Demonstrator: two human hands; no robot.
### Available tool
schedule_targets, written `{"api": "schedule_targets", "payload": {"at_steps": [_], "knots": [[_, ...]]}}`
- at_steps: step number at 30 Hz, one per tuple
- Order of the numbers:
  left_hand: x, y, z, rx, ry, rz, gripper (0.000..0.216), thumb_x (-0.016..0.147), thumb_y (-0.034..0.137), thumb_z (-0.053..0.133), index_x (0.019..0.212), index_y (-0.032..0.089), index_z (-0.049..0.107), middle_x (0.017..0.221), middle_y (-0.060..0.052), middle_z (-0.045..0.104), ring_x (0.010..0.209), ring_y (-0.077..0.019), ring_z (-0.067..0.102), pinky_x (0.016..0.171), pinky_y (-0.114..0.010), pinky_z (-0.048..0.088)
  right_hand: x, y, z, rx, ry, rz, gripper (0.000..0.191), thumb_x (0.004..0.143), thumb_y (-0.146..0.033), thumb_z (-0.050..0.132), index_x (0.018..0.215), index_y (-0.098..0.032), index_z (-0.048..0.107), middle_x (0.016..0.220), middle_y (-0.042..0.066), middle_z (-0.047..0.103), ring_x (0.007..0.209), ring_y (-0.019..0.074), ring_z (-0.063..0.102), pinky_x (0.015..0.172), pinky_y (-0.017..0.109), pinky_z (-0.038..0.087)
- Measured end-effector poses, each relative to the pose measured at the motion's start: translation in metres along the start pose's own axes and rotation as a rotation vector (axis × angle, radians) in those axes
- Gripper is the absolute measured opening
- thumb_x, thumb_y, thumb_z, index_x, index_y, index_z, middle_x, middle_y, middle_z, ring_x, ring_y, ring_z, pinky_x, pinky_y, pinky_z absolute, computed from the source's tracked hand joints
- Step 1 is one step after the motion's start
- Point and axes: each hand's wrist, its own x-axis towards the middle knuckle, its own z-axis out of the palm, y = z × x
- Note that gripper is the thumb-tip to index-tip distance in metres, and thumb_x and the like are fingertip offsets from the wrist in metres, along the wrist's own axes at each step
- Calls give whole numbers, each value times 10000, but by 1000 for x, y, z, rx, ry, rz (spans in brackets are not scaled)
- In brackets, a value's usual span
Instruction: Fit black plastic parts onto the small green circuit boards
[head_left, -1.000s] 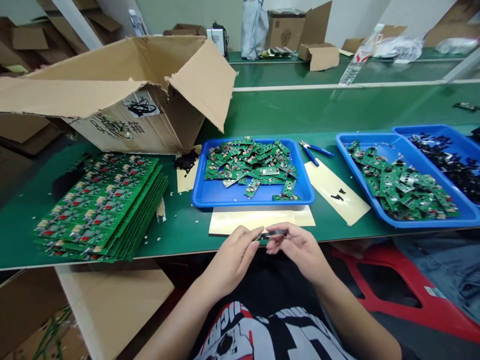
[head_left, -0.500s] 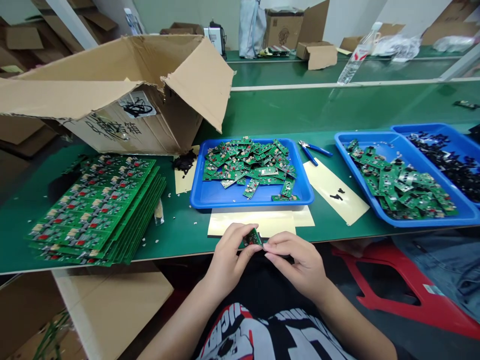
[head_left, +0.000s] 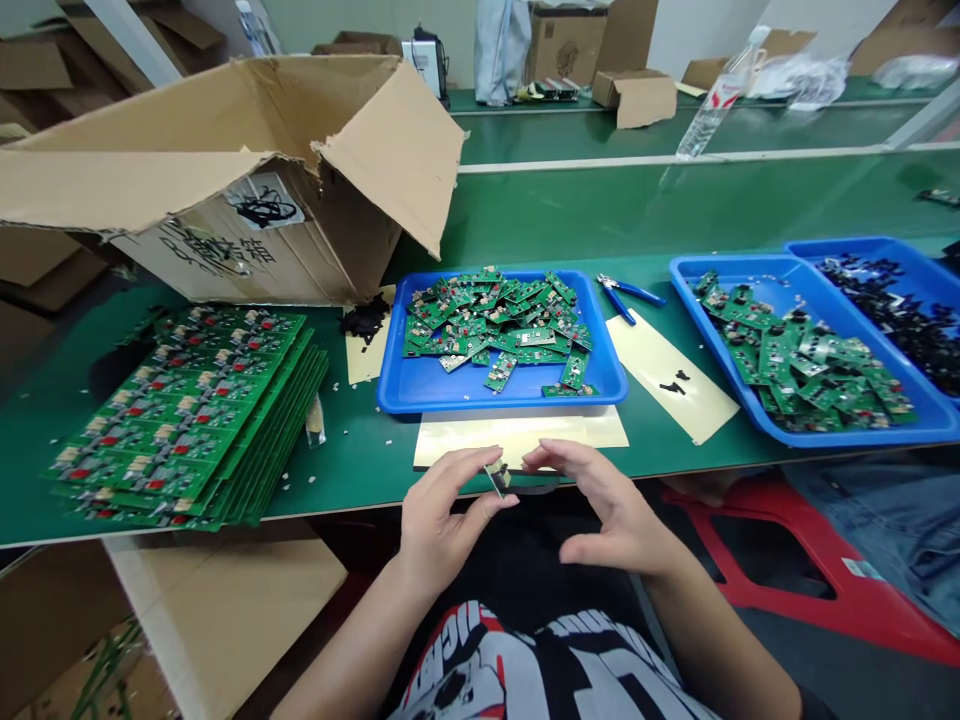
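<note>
Between the thumb and fingers of my left hand (head_left: 448,520) a small green circuit board (head_left: 496,477) is pinched, tilted on edge above the table's front edge. My right hand (head_left: 607,515) is just to the right of it, thumb and fingers spread apart, holding nothing. Beyond my hands lies a blue tray (head_left: 442,398) with a heap of small circuit boards (head_left: 517,325). Pale yellow paper (head_left: 517,428) sticks out from under that tray's near side.
Stacked board panels (head_left: 187,410) stand at the left before an open cardboard box (head_left: 330,240). Blue-handled pliers (head_left: 630,292) and paper with black bits (head_left: 675,385) lie right of the tray. Further right are a second board tray (head_left: 802,432) and a tray of black parts (head_left: 900,310).
My right hand has let go of the board's right end and opened, moving slightly away. My left hand has shifted a little left and turned the board.
</note>
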Motion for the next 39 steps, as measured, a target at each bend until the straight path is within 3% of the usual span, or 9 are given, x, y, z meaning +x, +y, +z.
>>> {"api": "schedule_targets", "payload": {"at_steps": [3,6,9,15,29,39], "knots": [[3,2,0,4,12,108,336,740,192,678,1063,234,594,996,-56,693,917,-198,655,797,-315,543,9,-11,-1,54,131,21,397,832,-461,538,1151,-224,525,1061,94,610,1028,218,576,901,391,478],[5,2,1,4,-4,185,338,754,183,664,1078,230,581,1007,-62,688,939,-203,652,799,-331,551,21,-28,2,-88,77,105,194,849,-340,544,961,-203,620,890,53,654,850,169,620,774,311,518],[5,2,1,23,9,197,326,772,161,639,1085,229,578,1025,-71,684,935,-201,653,793,-343,554,27,-38,3,-83,-22,185,144,819,-276,581,918,-189,639,853,28,677,774,140,634,710,262,528],[3,-1,1,-110,31,148,421,708,101,693,1093,240,592,1026,-59,686,933,-199,653,797,-333,552,25,-38,5,8,40,220,72,799,-201,586,811,-185,655,752,0,690,674,113,643,619,211,517],[-1,2,8,-311,-13,44,454,764,105,632,1188,244,548,1107,-66,645,992,-183,619,861,-323,525,30,-41,19,-382,202,-112,119,822,-160,513,739,-165,598,615,2,598,511,91,496,492,215,410],[1,6,2,-198,-115,135,440,847,156,515,1279,216,457,1103,-90,598,992,-175,568,846,-307,492,31,-40,22,-483,295,-278,97,850,-125,511,850,-168,597,678,24,632,605,116,553,571,249,460]]}}
